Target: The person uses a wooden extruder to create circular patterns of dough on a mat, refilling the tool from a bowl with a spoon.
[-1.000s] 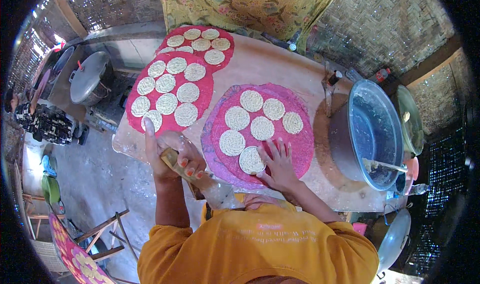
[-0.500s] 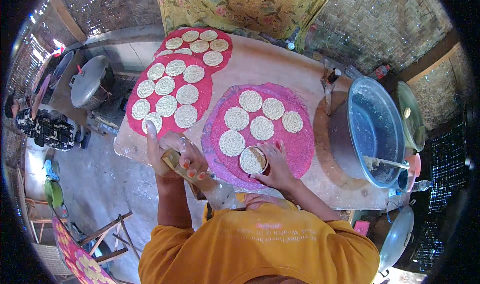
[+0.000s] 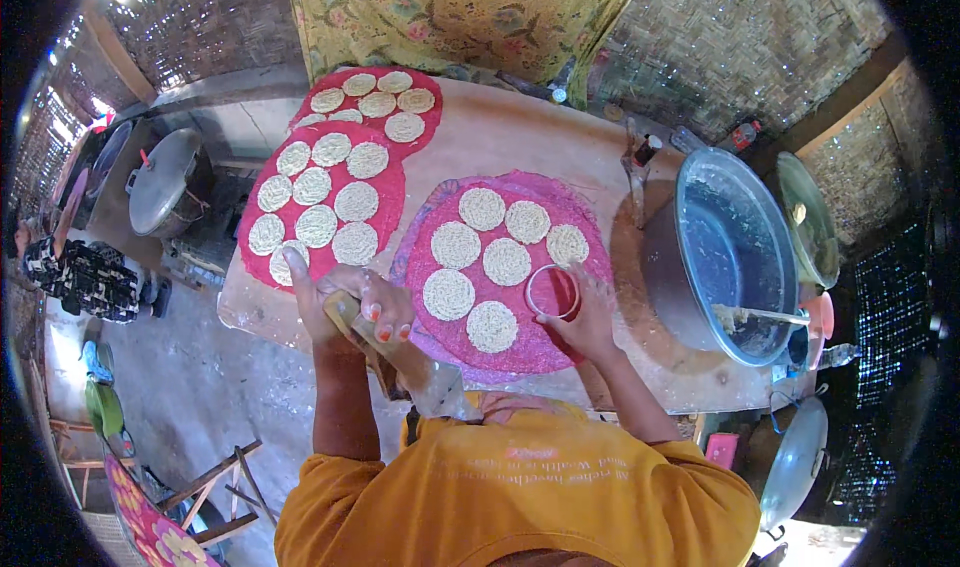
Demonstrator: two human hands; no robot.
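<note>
My left hand [image 3: 350,312] is closed round the pale wooden handle of a tool [image 3: 410,362] with a clear plastic part at its lower end. My right hand [image 3: 590,312] grips a round ring [image 3: 532,279] on the pink sheet [image 3: 465,339] at the middle of the table [image 3: 530,127]. Pink shows through the ring. Several pale, textured discs [image 3: 492,327] lie on that sheet, one just left of the ring. More discs cover the red sheets [image 3: 375,170] at the left and back.
A large basin [image 3: 735,237] with a stick across it [image 3: 780,317] stands right, before a green basin [image 3: 810,217] and bottles [image 3: 745,137]. Left are a lidded pot [image 3: 165,177], another person [image 3: 80,277] in dark patterned clothes and a wooden rack [image 3: 210,492].
My right hand has lifted the ring off a pale disc and moved it right and up onto bare pink sheet, leaving the disc behind. My left hand still grips the tool.
</note>
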